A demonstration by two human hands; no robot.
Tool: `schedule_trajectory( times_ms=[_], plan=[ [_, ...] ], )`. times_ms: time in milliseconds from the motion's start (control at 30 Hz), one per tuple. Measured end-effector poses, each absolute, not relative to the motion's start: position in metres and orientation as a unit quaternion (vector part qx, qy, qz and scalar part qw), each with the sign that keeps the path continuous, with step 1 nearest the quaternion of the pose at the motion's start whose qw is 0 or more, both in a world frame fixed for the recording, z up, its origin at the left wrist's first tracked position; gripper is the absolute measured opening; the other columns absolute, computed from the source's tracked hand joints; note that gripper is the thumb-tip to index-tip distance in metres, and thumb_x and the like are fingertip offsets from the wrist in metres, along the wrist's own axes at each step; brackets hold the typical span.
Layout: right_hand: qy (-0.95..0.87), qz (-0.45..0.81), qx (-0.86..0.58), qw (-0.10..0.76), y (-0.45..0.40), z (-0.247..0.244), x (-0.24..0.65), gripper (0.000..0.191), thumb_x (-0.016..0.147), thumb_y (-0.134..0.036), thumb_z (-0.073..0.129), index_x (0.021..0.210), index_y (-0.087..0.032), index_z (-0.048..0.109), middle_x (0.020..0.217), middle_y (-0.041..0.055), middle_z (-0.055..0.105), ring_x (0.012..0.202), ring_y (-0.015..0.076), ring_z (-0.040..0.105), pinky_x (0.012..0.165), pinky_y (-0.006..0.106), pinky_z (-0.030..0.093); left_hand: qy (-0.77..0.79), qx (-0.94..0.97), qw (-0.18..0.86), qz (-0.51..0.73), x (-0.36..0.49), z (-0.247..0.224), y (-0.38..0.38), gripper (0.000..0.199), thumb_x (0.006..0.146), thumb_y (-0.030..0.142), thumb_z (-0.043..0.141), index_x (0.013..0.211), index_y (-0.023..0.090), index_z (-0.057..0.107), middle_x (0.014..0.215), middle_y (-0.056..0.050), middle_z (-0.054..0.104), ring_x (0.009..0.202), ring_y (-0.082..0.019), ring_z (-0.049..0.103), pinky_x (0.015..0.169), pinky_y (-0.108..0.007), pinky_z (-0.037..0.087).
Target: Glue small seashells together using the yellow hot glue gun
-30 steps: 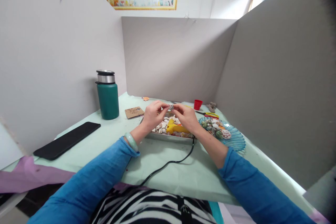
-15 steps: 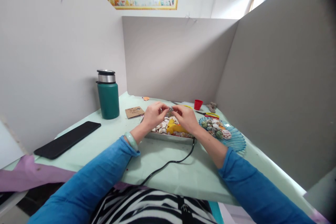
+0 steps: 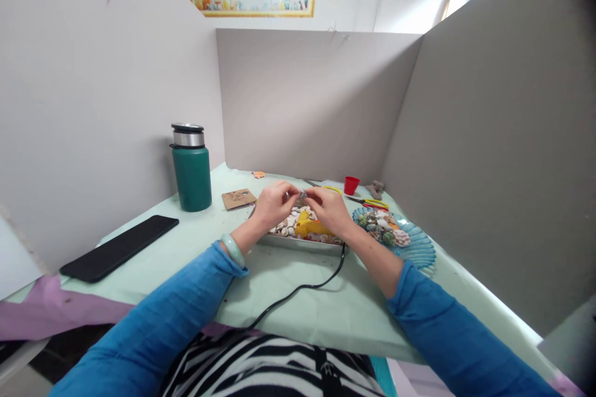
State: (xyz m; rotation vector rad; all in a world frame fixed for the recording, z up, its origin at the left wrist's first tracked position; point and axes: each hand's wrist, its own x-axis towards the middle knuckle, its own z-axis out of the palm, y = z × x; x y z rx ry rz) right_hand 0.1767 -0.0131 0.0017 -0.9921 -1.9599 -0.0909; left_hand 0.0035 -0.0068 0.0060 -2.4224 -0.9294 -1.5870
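Note:
My left hand [image 3: 274,201] and my right hand [image 3: 328,206] meet over a metal tray [image 3: 298,243]. Between their fingertips is a small greyish piece [image 3: 302,194], too small to name; both hands pinch it. Below them the tray holds many small shells [image 3: 285,225] and a yellow glue gun [image 3: 311,226], whose black cord [image 3: 298,288] runs toward my lap. Right of my right hand, a blue scalloped glass plate [image 3: 419,254] carries several shells [image 3: 386,229] in green, white and orange-brown.
A green bottle [image 3: 192,177] and a black phone-like slab [image 3: 121,248] stand and lie at left. Behind the tray are a brown card [image 3: 238,198], a red cup [image 3: 351,185] and scissors [image 3: 375,204]. Grey partitions [image 3: 307,99] enclose the table.

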Motion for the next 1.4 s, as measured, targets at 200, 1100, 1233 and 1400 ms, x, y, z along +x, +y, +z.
schedule_trajectory(
  times_ms=[200, 1100, 1233, 1400],
  plan=[
    [-0.797, -0.023, -0.405, 0.446, -0.0138, 0.0030, 0.1767, 0.016, 0.082, -0.022, 0.053, 0.090, -0.019, 0.067, 0.081, 0.0037, 0.067, 0.071, 0.0159, 0.057, 0.065, 0.026, 0.038, -0.301, -0.800, 0.039, -0.518, 0.0034, 0.0061, -0.0068, 0.009, 0.081, 0.019, 0.056, 0.073, 0.017, 0.060, 0.068, -0.001, 0.060, 0.060, -0.011, 0.051, 0.057, -0.024, 0.039],
    [-0.770, 0.052, -0.440, 0.460, -0.0117, 0.0011, 0.1784, 0.018, 0.082, -0.027, 0.052, 0.086, -0.020, 0.068, 0.075, 0.0016, 0.068, 0.067, 0.0150, 0.060, 0.061, 0.025, 0.040, -0.354, -0.782, 0.000, -0.512, 0.0000, 0.0138, -0.0050, 0.009, 0.078, 0.023, 0.059, 0.075, 0.018, 0.066, 0.068, 0.000, 0.065, 0.054, -0.010, 0.052, 0.056, -0.024, 0.041],
    [-0.774, 0.044, -0.438, 0.454, -0.0146, 0.0012, 0.1743, 0.018, 0.083, -0.026, 0.050, 0.088, -0.020, 0.067, 0.076, 0.0022, 0.068, 0.068, 0.0153, 0.059, 0.061, 0.025, 0.040, -0.343, -0.792, 0.005, -0.505, 0.0017, 0.0140, -0.0082, 0.012, 0.078, 0.026, 0.060, 0.071, 0.017, 0.063, 0.066, -0.001, 0.062, 0.053, -0.010, 0.051, 0.055, -0.024, 0.040],
    [-0.788, -0.009, -0.448, 0.423, -0.0107, -0.0009, 0.1759, 0.021, 0.082, -0.023, 0.052, 0.097, -0.020, 0.066, 0.087, 0.0047, 0.069, 0.077, 0.0178, 0.060, 0.068, 0.028, 0.042, -0.350, -0.793, 0.021, -0.498, -0.0003, 0.0107, -0.0024, 0.012, 0.079, 0.023, 0.058, 0.070, 0.017, 0.062, 0.067, -0.001, 0.061, 0.058, -0.012, 0.052, 0.057, -0.025, 0.041]
  ],
)
